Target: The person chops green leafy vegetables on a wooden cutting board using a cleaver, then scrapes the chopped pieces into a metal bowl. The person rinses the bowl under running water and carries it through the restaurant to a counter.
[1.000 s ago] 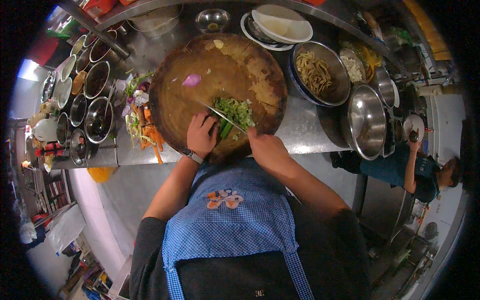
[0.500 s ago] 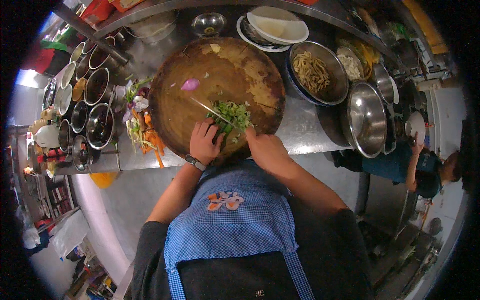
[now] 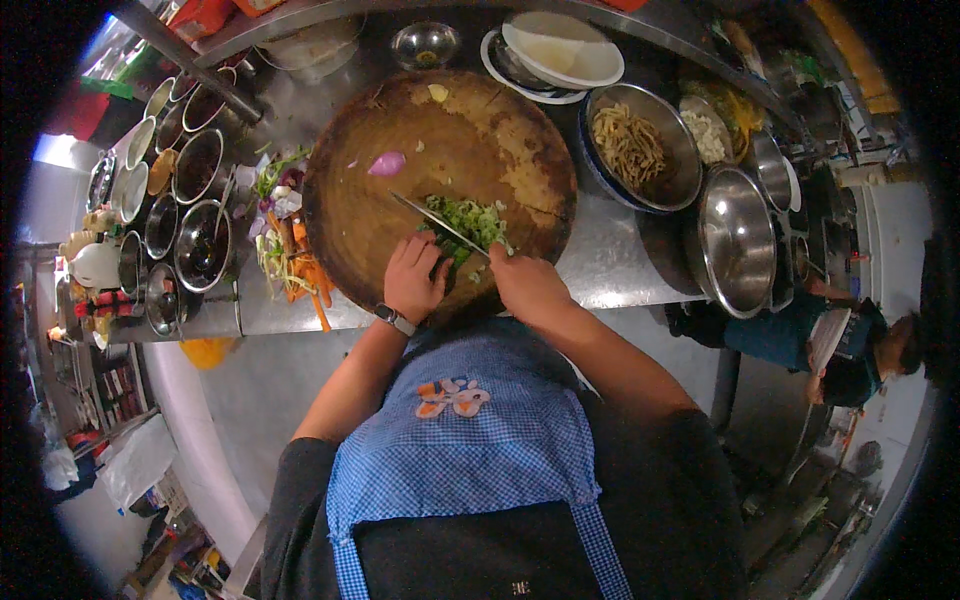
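Note:
My right hand [image 3: 525, 287] is closed round the handle of a knife [image 3: 436, 220]. The blade slants up and to the left across finely chopped green leafy vegetable [image 3: 474, 218]. Close to the blade, my left hand [image 3: 414, 276] rests with bent fingers on the uncut part of the greens, most of which it hides. Both hands work over the near side of a round wooden chopping block [image 3: 350, 225]. A piece of purple onion [image 3: 387, 163] and a yellowish slice [image 3: 438, 93] lie farther back on the block.
Vegetable scraps [image 3: 295, 255] lie left of the block, beyond them several metal seasoning bowls [image 3: 203, 250]. To the right stand a bowl of brownish strips [image 3: 640, 145] and a steel bowl [image 3: 737, 240]. White bowls [image 3: 565, 50] sit behind. A co-worker [image 3: 780, 335] stands at far right.
The knife blade has shifted a little over the greens, my left hand staying beside it. The co-worker's raised white dish is gone from its place; a pale stack now shows at their body.

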The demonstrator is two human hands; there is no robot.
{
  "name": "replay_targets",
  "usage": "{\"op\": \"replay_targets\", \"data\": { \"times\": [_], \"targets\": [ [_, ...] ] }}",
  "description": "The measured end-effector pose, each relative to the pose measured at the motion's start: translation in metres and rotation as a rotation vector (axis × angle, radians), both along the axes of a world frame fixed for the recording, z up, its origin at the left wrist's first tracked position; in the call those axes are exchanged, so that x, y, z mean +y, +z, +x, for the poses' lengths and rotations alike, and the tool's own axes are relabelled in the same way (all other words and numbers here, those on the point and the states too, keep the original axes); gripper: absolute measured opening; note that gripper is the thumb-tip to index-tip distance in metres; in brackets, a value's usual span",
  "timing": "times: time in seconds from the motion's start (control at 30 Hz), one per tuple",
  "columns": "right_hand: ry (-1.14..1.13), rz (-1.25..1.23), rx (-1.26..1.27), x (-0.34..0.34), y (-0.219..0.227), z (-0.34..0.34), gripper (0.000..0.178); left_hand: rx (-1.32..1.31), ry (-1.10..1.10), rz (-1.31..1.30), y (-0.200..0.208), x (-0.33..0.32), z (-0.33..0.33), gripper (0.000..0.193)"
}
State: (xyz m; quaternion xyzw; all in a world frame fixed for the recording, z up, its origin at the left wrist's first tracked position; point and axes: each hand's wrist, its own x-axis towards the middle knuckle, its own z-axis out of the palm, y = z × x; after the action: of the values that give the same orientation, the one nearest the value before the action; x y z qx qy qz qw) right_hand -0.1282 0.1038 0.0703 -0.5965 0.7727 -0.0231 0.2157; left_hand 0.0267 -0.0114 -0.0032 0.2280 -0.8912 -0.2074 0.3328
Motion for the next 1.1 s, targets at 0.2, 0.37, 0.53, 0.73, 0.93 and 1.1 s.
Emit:
{"op": "replay_targets", "data": {
  "times": [0.2,0.37,0.53,0.73,0.93,1.1],
  "targets": [
    [0.024,0.018,-0.018,0.015,0.025,0.0,0.024,-0.104,0.04,0.091,-0.003,0.004,0.003,0.02],
    [0.021,0.04,0.006,-0.007,0.002,0.001,0.033,-0.004,-0.002,0.045,-0.006,0.001,-0.001,0.018],
    [0.03,0.029,-0.011,0.011,0.021,-0.002,0.024,-0.03,0.011,0.053,-0.006,0.002,0.003,0.019],
    [0.024,0.017,-0.024,-0.001,0.002,0.002,0.032,-0.011,0.005,0.047,-0.005,0.001,0.0,0.02],
    [0.003,-0.038,-0.05,0.0,0.012,0.002,0.018,0.003,0.013,0.026,-0.007,0.0,0.002,0.021],
    [0.032,-0.019,-0.026,0.013,0.023,0.003,0.019,-0.036,0.041,0.088,-0.009,0.004,0.003,0.021]
  ]
}}
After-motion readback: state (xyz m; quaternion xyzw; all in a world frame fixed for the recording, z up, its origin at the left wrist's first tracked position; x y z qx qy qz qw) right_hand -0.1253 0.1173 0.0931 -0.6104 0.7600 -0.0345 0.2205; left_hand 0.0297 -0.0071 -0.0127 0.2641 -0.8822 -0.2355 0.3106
